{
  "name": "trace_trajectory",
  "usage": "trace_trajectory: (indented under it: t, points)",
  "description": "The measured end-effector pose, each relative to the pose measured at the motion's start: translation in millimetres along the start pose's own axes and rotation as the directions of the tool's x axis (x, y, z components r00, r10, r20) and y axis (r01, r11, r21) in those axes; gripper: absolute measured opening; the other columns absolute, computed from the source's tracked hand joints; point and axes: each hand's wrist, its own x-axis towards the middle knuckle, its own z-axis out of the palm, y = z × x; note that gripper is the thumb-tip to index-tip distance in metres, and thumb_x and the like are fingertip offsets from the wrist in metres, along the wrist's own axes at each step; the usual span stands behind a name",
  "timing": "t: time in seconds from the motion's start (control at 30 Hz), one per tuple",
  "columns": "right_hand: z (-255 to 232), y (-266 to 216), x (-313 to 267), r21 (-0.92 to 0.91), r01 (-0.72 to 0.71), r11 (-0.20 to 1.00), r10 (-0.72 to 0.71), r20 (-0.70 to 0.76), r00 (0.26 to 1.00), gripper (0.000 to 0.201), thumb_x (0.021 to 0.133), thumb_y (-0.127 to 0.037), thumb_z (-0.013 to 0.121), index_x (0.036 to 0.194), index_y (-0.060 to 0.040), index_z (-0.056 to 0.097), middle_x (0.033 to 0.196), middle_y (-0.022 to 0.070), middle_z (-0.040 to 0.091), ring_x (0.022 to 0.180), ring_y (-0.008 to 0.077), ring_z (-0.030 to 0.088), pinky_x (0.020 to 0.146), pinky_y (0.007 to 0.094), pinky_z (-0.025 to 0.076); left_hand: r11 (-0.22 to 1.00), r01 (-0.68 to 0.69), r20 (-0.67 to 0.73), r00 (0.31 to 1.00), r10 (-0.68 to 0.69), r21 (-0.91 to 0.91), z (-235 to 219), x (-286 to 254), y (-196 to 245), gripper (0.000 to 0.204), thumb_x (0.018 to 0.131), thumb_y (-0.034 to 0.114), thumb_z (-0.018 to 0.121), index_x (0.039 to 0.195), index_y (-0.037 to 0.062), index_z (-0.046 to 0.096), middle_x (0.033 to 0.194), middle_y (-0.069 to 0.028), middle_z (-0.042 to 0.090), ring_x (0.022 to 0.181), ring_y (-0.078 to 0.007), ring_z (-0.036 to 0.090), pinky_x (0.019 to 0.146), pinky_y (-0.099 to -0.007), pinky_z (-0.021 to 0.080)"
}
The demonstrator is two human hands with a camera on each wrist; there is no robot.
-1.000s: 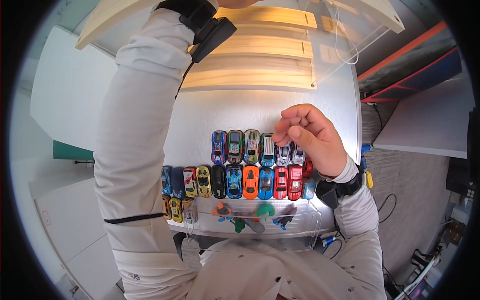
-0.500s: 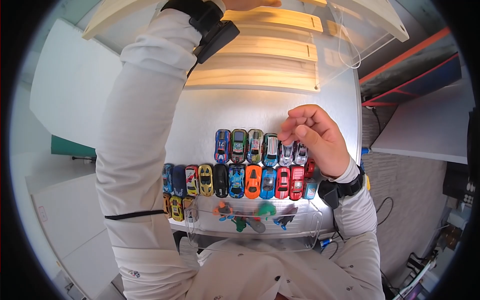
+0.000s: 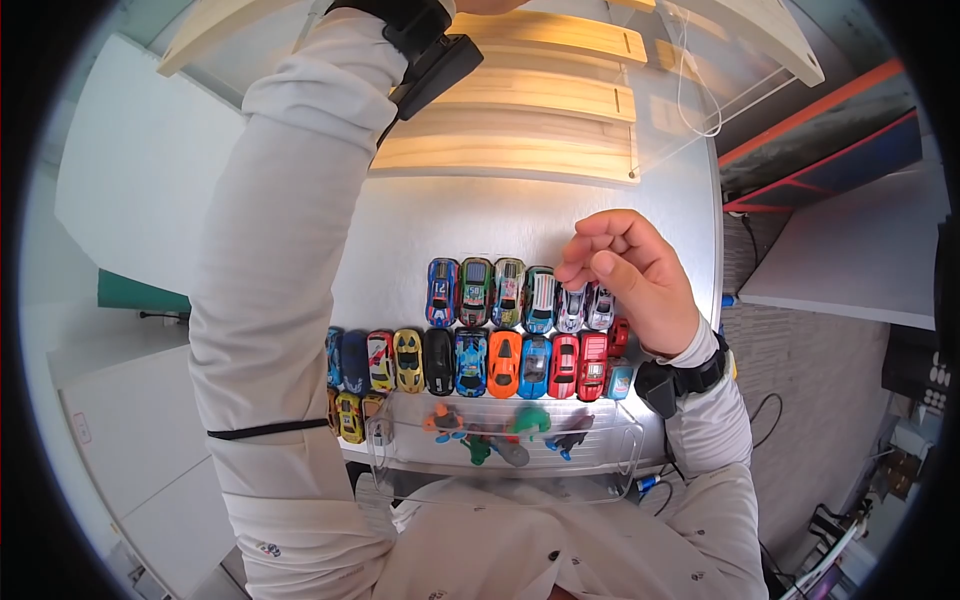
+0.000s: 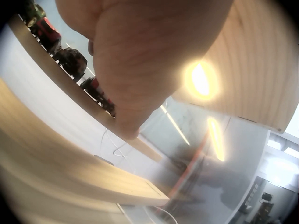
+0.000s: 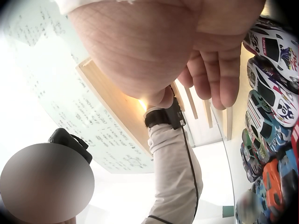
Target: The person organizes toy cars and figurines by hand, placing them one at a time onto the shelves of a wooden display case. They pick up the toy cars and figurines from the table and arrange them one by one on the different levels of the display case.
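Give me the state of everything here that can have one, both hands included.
Right hand: loosely bent, holding nothing.
Left hand: partly seen; grip unclear.
Toy cars: in rows, wheels down.
Clear bin: figures inside.
Wooden rack: standing beyond the cars.
Left wrist device: strapped on.

A person's left hand (image 3: pixel 486 5), cropped by the top edge, reaches the far side of a slatted wooden rack (image 3: pixel 520 150), while the right hand (image 3: pixel 640 275), fingers loosely bent, hangs over the right end of a row of toy cars (image 3: pixel 475 292). Nearer the person than that hand, an orange car (image 3: pixel 504 364) sits in a second row, and colorful figures (image 3: pixel 530 418) show through a clear bin (image 3: pixel 600 475).
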Motion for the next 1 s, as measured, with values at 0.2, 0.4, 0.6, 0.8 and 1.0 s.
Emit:
trace_trajectory:
  t: [0.2, 0.4, 0.6, 0.8, 1.0]
  points:
    - [0.3, 1.4, -0.3, 0.01, 0.009, 1.0, -0.009, 0.005, 1.0, 0.03, 0.104, -0.013, 0.06, 0.13, -0.001, 0.052, 0.114, 0.0093, 0.067, 0.103, 0.0174, 0.067, 0.092, 0.0317, 0.054, 1.0, -0.005, -0.004, 1.0, 0.005, 0.002, -0.1, 1.3, -0.4, 0.04, 0.092, 0.034, 0.07, 0.12, 0.0047, 0.067, 0.113, -0.0183, 0.069, 0.103, -0.035, 0.064, 0.093, -0.0441, 0.05]
    - [0.0, 0.8, -0.2, -0.01, 0.016, 1.0, -0.016, 0.016, 1.0, 0.03, 0.105, -0.015, 0.06, 0.13, -0.0012, 0.052, 0.114, 0.0091, 0.067, 0.103, 0.017, 0.067, 0.092, 0.0319, 0.054, 1.0, -0.006, -0.008, 1.0, 0.006, 0.001, 0.4, 3.0, 0.0, 0.041, 0.092, 0.034, 0.07, 0.121, 0.0045, 0.066, 0.114, -0.0188, 0.069, 0.104, -0.0353, 0.064, 0.094, -0.0443, 0.049]
    - [-0.1, 1.3, -0.6, -0.033, 0.019, 0.999, -0.018, 0.024, 1.0, 0.032, 0.106, -0.019, 0.058, 0.131, -0.0011, 0.052, 0.114, 0.0097, 0.067, 0.104, 0.0179, 0.067, 0.092, 0.033, 0.054, 1.0, -0.01, -0.011, 1.0, 0.01, 0.003, 1.4, 5.5, 0.4, 0.043, 0.092, 0.034, 0.07, 0.122, 0.0043, 0.066, 0.115, -0.0193, 0.069, 0.105, -0.0357, 0.064, 0.095, -0.0444, 0.049]
    - [-0.1, 1.7, -0.3, 0.001, 0.03, 1.0, -0.03, 0.024, 0.999, 0.031, 0.105, -0.016, 0.059, 0.131, -0.0013, 0.052, 0.114, 0.0092, 0.067, 0.103, 0.0174, 0.067, 0.092, 0.0327, 0.054, 1.0, -0.015, -0.017, 1.0, 0.015, 0.004, 4.8, 8.3, 0.9, 0.044, 0.092, 0.034, 0.069, 0.123, 0.0042, 0.065, 0.116, -0.0198, 0.068, 0.107, -0.036, 0.064, 0.095, -0.0446, 0.049]
    - [-2.6, 2.6, 1.7, 0.015, 0.059, 0.998, -0.06, 0.024, 0.998, 0.03, 0.106, -0.016, 0.058, 0.13, -0.0009, 0.052, 0.112, 0.0098, 0.068, 0.101, 0.0185, 0.068, 0.091, 0.0331, 0.054, 1.0, -0.02, -0.033, 0.999, 0.021, 0.009, 4.6, 8.0, 1.7, 0.045, 0.092, 0.035, 0.069, 0.124, 0.004, 0.065, 0.117, -0.0203, 0.068, 0.108, -0.0363, 0.064, 0.096, -0.0447, 0.048]
